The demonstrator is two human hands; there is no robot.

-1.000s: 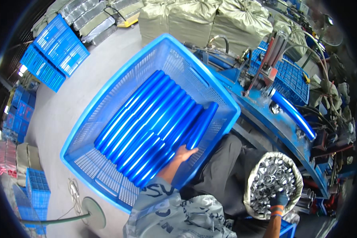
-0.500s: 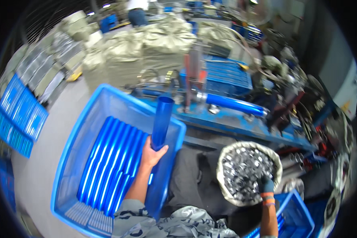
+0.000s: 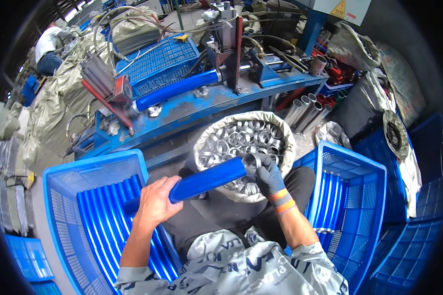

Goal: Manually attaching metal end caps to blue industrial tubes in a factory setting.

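A blue metal tube (image 3: 209, 180) lies across my lap, its far end tilted up to the right. My bare left hand (image 3: 157, 199) is wrapped round its lower left part. In a dark glove with an orange cuff, my right hand (image 3: 269, 176) grips a silver metal ring (image 3: 252, 162) at the tube's right end. Whether the ring sits on the tube or just against it, I cannot tell. Beneath them a white sack (image 3: 202, 140) stands full of loose silver rings (image 3: 236, 137).
Blue tubes fill a blue crate (image 3: 49, 184) on my left; several lie in another crate (image 3: 325, 150) on my right. Ahead, a blue workbench (image 3: 174, 115) carries a machine with a blue tube (image 3: 177, 90) clamped in it. A person (image 3: 49, 46) is at the far left.
My view has swung right. The tube, upright over the left crate before, now lies over my lap. My right hand has come up out of the sack with a ring, to the tube's end.
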